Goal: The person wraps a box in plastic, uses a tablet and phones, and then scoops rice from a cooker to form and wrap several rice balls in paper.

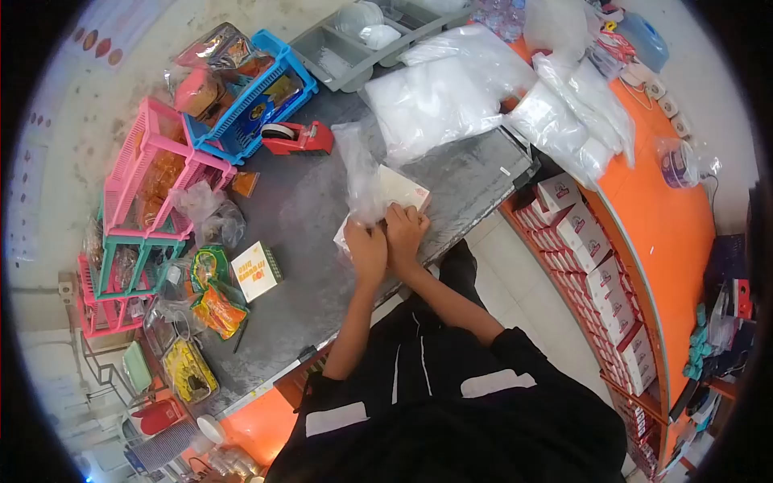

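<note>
My left hand is closed on a clear plastic bag, its fingers pinched together at the bag's near end. Right beside it, my right hand has its fingers curled in at the same end of the bag. A white cardboard box lies under the bag and hands on the dark grey table. Its middle is hidden by plastic and fingers. The bag stretches past the box toward the table's back.
A red tape dispenser stands behind the bag. To the left are a printed box, colourful packets and stacked baskets. Plastic bag stacks and a grey divided tray lie at the back. Boxes fill the right shelf.
</note>
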{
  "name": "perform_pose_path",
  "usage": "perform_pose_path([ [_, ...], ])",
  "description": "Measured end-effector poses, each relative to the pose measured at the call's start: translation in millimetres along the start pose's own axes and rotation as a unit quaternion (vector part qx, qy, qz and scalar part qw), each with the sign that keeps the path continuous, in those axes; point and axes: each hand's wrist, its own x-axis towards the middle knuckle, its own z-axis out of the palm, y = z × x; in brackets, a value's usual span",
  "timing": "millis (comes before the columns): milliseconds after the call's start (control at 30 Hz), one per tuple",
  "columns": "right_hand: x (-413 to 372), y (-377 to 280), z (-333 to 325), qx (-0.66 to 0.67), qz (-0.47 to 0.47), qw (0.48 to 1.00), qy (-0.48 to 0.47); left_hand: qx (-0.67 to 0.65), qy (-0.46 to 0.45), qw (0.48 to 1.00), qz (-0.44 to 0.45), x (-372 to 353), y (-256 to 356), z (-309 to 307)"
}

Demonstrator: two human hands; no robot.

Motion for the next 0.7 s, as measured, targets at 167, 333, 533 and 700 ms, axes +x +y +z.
perform_pose_path([
  [167,-3.0,-2.2,-30.3,0.008,-0.038,0.997,-0.067,0.209,-0.133,0.969,-0.020,19.9,24.9,-18.4],
  [333,13.7,23.3,-20.1,0.306,0.078,0.941,-0.123,0.076,-0.056,0.992,0.078,11.0,-1.2,-16.7],
  [533,24.3,8.1,-19.2,0.523,0.327,0.770,-0.162,-0.073,-0.021,0.995,0.068,11.8,-23.5,-11.9],
  [700,11.5,13.9,-12.1,0.454,0.202,0.853,-0.161,-0.175,-0.116,0.973,-0.094,19.9,-8.6,-23.9],
])
